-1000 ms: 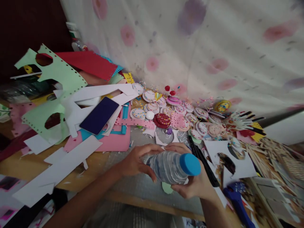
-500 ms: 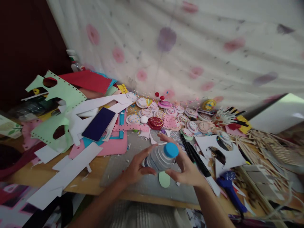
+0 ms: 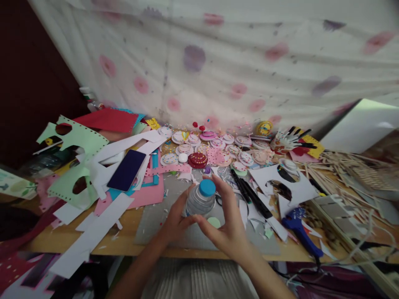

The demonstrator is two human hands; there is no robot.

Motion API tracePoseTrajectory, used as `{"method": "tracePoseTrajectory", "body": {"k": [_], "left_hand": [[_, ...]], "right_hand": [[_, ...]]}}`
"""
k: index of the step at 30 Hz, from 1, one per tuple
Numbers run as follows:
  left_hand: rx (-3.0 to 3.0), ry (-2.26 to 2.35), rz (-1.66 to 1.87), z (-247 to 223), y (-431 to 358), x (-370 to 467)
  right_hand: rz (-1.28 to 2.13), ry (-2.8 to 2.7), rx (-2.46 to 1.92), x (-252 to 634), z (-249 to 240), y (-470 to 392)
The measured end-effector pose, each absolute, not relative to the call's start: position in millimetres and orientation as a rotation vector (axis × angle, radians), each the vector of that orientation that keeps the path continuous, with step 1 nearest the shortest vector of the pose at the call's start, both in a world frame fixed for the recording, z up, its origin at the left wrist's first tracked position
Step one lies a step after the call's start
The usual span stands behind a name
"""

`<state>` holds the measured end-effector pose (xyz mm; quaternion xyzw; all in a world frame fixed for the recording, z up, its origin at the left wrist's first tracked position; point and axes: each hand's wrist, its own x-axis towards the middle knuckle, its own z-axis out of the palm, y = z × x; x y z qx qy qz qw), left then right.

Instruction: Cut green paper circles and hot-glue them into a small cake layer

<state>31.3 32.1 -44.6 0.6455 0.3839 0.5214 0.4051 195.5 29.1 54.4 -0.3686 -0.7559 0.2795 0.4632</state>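
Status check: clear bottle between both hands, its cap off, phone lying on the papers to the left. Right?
One error: the cap is on, not off. The head view shows the blue cap on top of the clear bottle, between the left hand and right hand. The phone does lie on the papers to the left.
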Motion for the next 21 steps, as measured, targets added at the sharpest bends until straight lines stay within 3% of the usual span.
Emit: {"method": "tracePoseTrajectory", "body": {"k": [10, 21], "left_hand": [[1.666, 1.026, 1.376, -15.9, 38.1, 28.9], [1.801, 1.173, 1.272, -3.1, 32.1, 27.7]], "right_hand": [[1.017, -1.682, -0.806, 204.8, 59.6, 35.5], [1.089, -1.541, -0.783, 198.2, 44.9, 41.9]]}}
